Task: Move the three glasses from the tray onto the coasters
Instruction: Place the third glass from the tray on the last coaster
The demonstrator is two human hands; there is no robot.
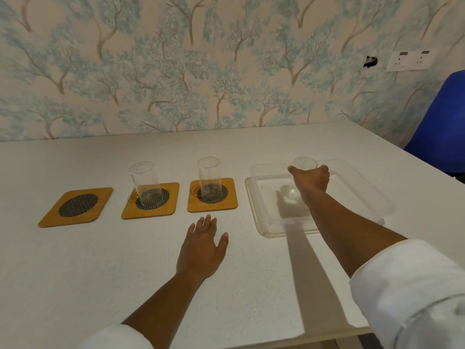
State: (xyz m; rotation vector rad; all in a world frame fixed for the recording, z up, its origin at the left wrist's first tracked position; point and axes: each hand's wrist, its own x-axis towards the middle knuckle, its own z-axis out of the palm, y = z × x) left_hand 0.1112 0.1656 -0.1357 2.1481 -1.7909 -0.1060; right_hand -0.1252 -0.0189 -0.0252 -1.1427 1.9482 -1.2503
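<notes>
Three wooden coasters with dark mesh centres lie in a row. The left coaster (76,205) is bare. A clear glass (145,183) stands on the middle coaster (151,200), and another glass (209,178) stands on the right coaster (213,195). To the right sits a clear plastic tray (266,222). My right hand (312,181) is over the tray, closed around the third glass (305,163), whose rim shows above my fingers. Flat on the table in front of the right coaster rests my left hand (202,245), fingers spread, holding nothing.
The white table (100,273) runs back to a wall with tree-patterned wallpaper. A blue chair (442,127) stands at the far right, beyond the table's corner. The table's front edge shows at the lower right.
</notes>
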